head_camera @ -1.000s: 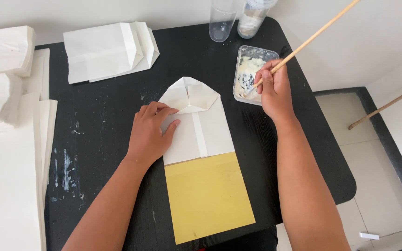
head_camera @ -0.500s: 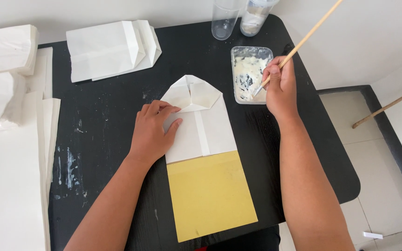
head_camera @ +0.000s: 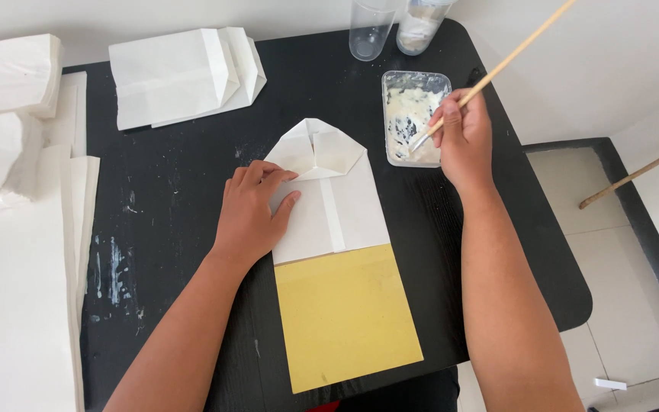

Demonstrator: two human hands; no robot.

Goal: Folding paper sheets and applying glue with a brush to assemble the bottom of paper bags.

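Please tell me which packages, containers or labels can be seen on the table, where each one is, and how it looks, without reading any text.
Paper bag: table centre, white, flat, folded end, under the left hand.
Finished bags: far left, white, stacked flat.
Tray: far right, clear rectangular, whitish paste; the right hand dips a brush stick in it.
Cup: far edge, clear.
Bottle: beside the cup, clear, whitish contents.
Labels, screens: none visible.

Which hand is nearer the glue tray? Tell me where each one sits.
Right. The right hand is beside the glue tray, dipping a brush stick into it; the left hand rests on the folded white paper bag, farther away.
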